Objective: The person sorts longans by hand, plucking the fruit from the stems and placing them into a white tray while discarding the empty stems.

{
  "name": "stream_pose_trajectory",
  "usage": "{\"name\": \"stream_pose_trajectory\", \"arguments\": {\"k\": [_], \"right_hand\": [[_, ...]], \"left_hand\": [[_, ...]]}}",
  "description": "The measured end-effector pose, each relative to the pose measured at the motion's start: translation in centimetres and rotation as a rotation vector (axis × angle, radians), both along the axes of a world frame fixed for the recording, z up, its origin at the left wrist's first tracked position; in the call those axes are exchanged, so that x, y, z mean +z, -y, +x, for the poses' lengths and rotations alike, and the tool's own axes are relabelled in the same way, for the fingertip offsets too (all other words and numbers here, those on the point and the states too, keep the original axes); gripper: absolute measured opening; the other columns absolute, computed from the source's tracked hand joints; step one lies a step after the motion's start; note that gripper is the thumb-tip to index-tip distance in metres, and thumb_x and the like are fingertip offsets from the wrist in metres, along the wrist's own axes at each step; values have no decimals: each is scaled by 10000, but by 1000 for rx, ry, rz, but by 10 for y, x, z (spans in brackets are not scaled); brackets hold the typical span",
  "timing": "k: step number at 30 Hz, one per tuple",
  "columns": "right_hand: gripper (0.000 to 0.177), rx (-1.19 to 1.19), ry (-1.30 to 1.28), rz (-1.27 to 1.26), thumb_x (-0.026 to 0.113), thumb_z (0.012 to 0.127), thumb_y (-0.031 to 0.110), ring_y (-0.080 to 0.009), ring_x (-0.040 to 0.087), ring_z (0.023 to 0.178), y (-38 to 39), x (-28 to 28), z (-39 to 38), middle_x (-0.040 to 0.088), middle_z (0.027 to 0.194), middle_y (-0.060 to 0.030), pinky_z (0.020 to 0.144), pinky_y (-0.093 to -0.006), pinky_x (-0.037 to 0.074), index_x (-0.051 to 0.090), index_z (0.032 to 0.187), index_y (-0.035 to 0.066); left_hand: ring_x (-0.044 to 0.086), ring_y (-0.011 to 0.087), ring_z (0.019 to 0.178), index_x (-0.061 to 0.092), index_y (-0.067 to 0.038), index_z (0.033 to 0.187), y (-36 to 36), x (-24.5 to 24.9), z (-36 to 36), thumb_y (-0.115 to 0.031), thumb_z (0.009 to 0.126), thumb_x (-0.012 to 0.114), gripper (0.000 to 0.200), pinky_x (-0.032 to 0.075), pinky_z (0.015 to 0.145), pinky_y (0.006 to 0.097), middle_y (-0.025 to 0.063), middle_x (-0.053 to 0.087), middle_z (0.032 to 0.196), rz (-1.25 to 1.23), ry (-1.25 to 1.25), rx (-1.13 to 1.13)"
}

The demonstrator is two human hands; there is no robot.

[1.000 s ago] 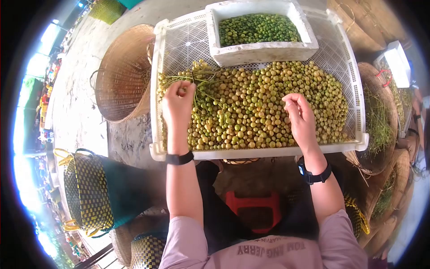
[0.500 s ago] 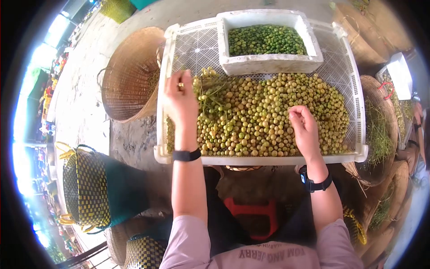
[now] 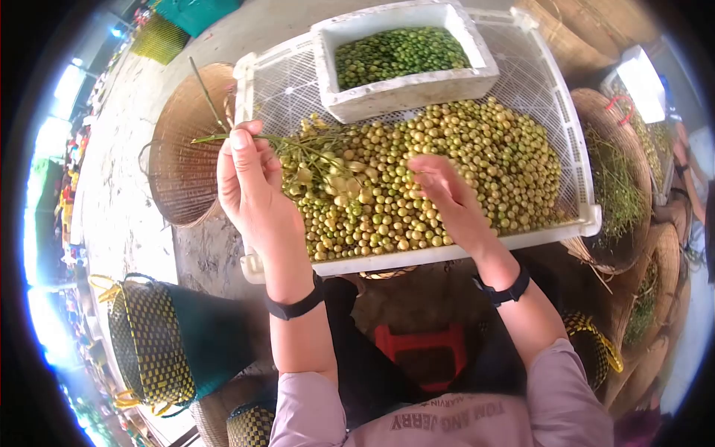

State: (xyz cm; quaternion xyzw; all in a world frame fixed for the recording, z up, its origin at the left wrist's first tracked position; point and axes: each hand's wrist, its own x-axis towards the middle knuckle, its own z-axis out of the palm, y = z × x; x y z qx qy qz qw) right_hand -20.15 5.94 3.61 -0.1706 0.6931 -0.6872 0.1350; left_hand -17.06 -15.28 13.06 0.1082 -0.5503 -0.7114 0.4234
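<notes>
At the tray's left edge: the left hand [image 3: 253,186] is raised over the white tray [image 3: 417,257], with its back to the camera.
Left grip: thumb and fingers are pressed together around the stalk of a sprig [image 3: 313,160], pinching it.
Sprig: held just above the left part of the tray. The bare stalk end juts out to the left past the hand. The end bearing fruit points right, toward the right hand [image 3: 450,201].
Right hand: over the middle of the tray, near the sprig's fruit, with the palm turned down.
Right grip: the fingers lie close together with their tips toward the sprig. Cannot tell whether they pinch a fruit.
Loose fruit [image 3: 491,160]: a yellow-green heap covering the near part of the tray, directly under both hands.
Foam box [image 3: 406,89]: stands in the far part of the tray, touching the heap, and is filled with green fruit [image 3: 395,48].
Woven basket [image 3: 175,175]: on the ground just beside the tray's left side, tilted.
Second basket [image 3: 614,179]: at the tray's right side, holding green stems.
Wristbands: a dark band sits on the left wrist [image 3: 294,305] and another on the right wrist [image 3: 503,290].
Red stool [image 3: 424,350]: below the tray, in front of the person.
Checked bag [image 3: 149,343]: yellow and black, at lower left, well apart from the tray.
</notes>
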Motion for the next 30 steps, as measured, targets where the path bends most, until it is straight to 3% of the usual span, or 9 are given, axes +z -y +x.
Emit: {"name": "stream_pose_trajectory", "arguments": {"k": [2,6,7,9,13,15,18,20,30], "right_hand": [[468,109,193,-193,394,1014,439,-165,539,1073,7,6,1,544,1258,-55,925,-314,443,463,1331,101],[461,172,680,-538,394,1012,445,-94,577,782,12,3,0,593,1115,-58,586,-236,476,495,1281,84],[403,130,700,-567,422,1011,411,-36,510,646,12,3,1,608,947,-7,510,-186,407,537,1212,81],[369,43,628,-465,436,1010,386,-28,474,602,12,8,0,594,909,8,478,-179,363,573,1154,75],[388,-52,571,-522,405,1013,425,-85,561,729,10,9,-1,600,912,-7,639,-242,475,564,1122,88],[478,29,615,-568,312,1029,448,-141,609,915,-2,-7,-12,625,1073,-47,776,-315,511,557,1153,58],[483,32,486,-382,312,1031,442,-129,594,911,-9,-22,-26,628,1077,-54,794,-302,497,566,1162,53],[490,-137,-102,-31,310,1031,440,-96,568,859,-11,-21,-30,630,1038,-34,752,-258,470,579,1170,54],[429,27,388,-397,399,1009,467,-17,456,685,-2,-2,-6,533,808,54,579,-150,377,611,993,95]], "left_hand": [[400,21,655,628,-56,966,-16,-1,-3,-276,974,561,230,253,496,161,-50,510,759,119,54,-141],[402,27,613,627,-76,956,-41,-9,-15,-265,976,552,204,271,473,159,-44,495,727,320,93,-249],[402,27,613,627,-76,956,-41,-20,-18,-265,976,552,204,271,473,159,-44,495,727,322,95,-257],[411,9,599,653,-89,982,-40,-42,-22,-243,944,616,163,276,502,136,-78,546,751,52,244,-373],[445,-20,627,671,-61,1073,-62,-51,-24,-216,951,603,208,268,502,146,-72,609,805,-62,396,-321],[505,-16,674,679,-68,1088,-54,-49,-25,-220,956,592,219,269,497,135,-67,616,829,109,434,-355],[530,0,692,684,-64,1080,-51,-48,-24,-220,953,594,220,303,510,138,-51,625,843,105,431,-406],[531,11,701,688,-56,1077,-54,-45,-22,-224,951,598,229,328,533,140,-34,631,852,88,426,-449],[511,15,701,686,-69,1084,-64,-51,-25,-253,934,620,246,293,517,145,-40,630,862,182,503,-468]]}}
